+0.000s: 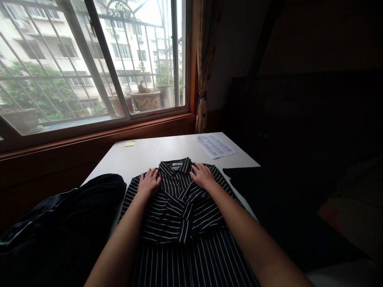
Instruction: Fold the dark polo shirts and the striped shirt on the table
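A black garment with white stripes (170, 211), collared and twisted or knotted at the waist, lies front up along the table. Its collar (175, 165) points away from me, with a pale label inside. My left hand (149, 182) rests flat on the left shoulder area, fingers spread. On the other side of the collar, my right hand (202, 175) lies on the cloth with its fingers stretched out. Neither hand grips the fabric. The lower part of the garment runs out of view at the bottom.
Dark clothing (74, 215) is heaped at the left edge of the white table (155, 148). Another dark cloth (269, 199) hangs over the right edge. A printed sheet (217, 146) and a yellow sticky note (130, 143) lie at the far end, below a barred window (125, 59).
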Tool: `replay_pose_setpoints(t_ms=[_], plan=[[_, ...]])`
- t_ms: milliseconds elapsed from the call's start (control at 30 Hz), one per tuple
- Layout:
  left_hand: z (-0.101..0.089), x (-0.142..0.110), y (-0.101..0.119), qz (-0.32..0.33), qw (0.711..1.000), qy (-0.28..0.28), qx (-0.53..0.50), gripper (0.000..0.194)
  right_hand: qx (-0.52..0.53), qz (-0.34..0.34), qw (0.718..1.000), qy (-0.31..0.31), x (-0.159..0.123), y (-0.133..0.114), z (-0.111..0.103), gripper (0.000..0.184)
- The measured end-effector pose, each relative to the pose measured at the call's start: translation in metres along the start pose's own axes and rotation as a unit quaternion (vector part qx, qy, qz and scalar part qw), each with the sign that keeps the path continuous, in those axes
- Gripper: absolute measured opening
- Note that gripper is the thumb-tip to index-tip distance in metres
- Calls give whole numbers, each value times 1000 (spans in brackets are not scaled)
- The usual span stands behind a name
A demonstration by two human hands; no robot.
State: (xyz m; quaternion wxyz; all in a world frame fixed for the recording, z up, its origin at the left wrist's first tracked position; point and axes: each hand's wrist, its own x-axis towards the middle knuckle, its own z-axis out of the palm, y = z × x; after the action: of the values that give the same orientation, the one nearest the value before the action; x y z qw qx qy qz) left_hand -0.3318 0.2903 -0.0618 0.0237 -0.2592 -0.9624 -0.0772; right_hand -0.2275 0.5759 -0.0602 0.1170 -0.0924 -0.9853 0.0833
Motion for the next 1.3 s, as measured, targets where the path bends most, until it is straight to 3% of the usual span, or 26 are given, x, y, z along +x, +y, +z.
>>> replay_pose_setpoints(t_ms=[567,700,833,1100,1300], plan=[[2,25,-9,1,1000,6,-11,57,5,12,1000,-17,23,3,9,60],[3,22,-9,8,999,38,-17,55,12,12,1000,4,22,2,9,58],[-5,11,-8,14,993,112,-25,49,30,24,996,79,14,-2,0,54],[-35,-24,-21,28,981,189,-39,40,62,-19,988,137,-29,-5,-40,41],[-39,-77,-43,3,989,147,-30,44,52,-4,992,117,-112,32,-60,32]])
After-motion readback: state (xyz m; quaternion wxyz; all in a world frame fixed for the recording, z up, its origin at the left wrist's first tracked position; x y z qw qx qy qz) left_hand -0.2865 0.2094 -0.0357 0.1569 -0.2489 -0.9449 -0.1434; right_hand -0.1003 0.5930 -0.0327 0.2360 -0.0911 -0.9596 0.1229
